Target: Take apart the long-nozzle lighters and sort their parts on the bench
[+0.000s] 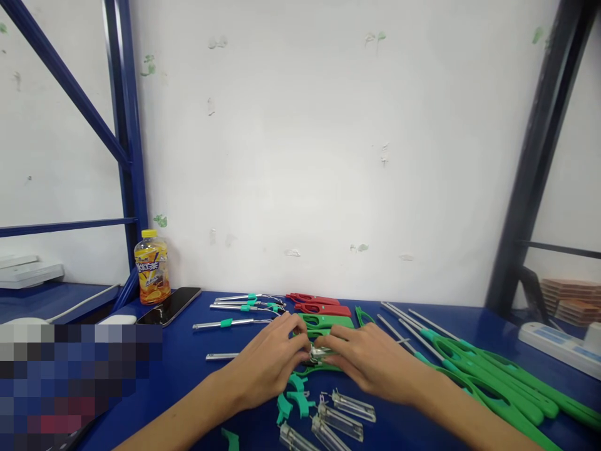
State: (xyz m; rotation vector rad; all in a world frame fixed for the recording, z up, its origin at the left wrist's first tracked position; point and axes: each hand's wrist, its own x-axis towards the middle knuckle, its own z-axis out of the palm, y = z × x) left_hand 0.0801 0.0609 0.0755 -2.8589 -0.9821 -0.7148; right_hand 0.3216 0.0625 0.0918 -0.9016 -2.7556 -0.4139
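Near the middle of the blue table, my left hand (pixel 277 354) and my right hand (pixel 364 357) meet over a small clear part (pixel 320 352), with the fingers of both closed on it. Beneath and behind them lie green handle shells (pixel 328 321); two red shells (pixel 323 310) rest farther back. A metal tube (pixel 221 356) extends leftward from by my left hand. Small teal pieces (pixel 300 403) and several clear tanks with metal tops (pixel 353 406) are in front of my hands. My fingers partly hide the held part.
Several metal tubes with teal collars and wires (pixel 226 323) lie at the left. Green long-necked lighters (pixel 498 382) spread across the right. A phone (pixel 171 305), a drink bottle (pixel 153 269) and a power strip (pixel 558 346) sit toward the sides.
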